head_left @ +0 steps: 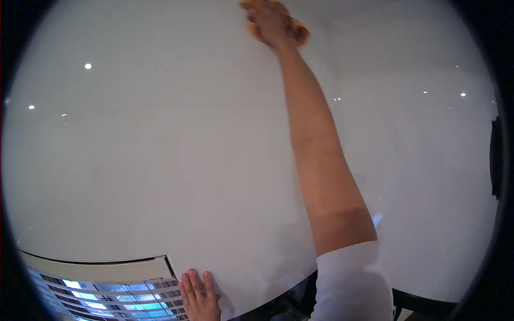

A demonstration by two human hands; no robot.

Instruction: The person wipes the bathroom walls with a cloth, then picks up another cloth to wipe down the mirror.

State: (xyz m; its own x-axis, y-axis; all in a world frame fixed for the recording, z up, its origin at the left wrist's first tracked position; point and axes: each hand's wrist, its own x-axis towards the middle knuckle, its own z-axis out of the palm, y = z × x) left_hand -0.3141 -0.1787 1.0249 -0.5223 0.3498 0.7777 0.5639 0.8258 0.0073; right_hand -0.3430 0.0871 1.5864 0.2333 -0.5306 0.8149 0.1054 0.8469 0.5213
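Note:
My right hand (269, 25) is raised high at the top of the view, pressing an orange cloth (301, 33) against a glossy white wall (203, 171). The cloth bunches out around the fingers, and part of it is cut off by the frame's upper edge. Low down, my left hand (200, 297) rests on the same wall with its fingers stretched out. It holds nothing and lies just right of the window frame.
A window with white slatted blinds (123, 299) is at the lower left. To the right, another glossy white wall (407, 171) meets the first at a corner. A dark object (495, 158) is at the right edge, and a dark edge (428, 302) runs along the bottom.

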